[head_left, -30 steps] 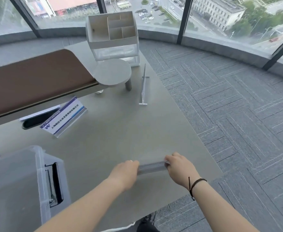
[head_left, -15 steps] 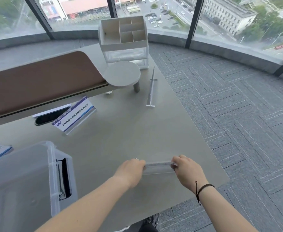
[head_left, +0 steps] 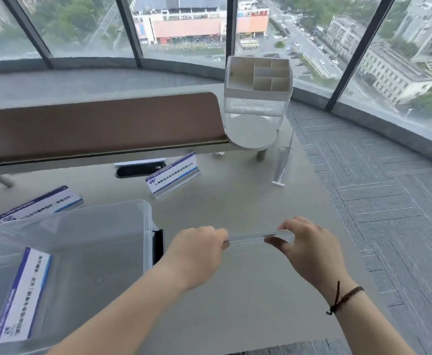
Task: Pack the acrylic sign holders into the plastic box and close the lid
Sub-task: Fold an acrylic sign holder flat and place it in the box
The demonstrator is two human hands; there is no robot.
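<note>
I hold a clear, empty acrylic sign holder [head_left: 250, 237] level above the table, my left hand [head_left: 197, 249] gripping its left end and my right hand [head_left: 309, 247] its right end. The clear plastic box [head_left: 143, 226] stands open at the lower left, just left of my left hand, with one printed sign holder [head_left: 23, 295] lying inside. Another printed sign holder [head_left: 174, 175] stands on the table beyond the box. A third one [head_left: 41, 204] lies behind the box's far rim. An empty clear holder [head_left: 282, 162] stands edge-on at the right.
A brown-topped raised shelf [head_left: 94, 124] with a round white end [head_left: 253, 134] spans the back of the grey table [head_left: 235, 290]. A white compartment organiser [head_left: 258, 85] stands behind it. The table's right edge drops to grey carpet [head_left: 389, 201]. A black cable slot [head_left: 139, 170] lies under the shelf.
The view has swung left and the box now shows more fully. Both hands have lifted the clear holder off the table and carried it a little toward the box.
</note>
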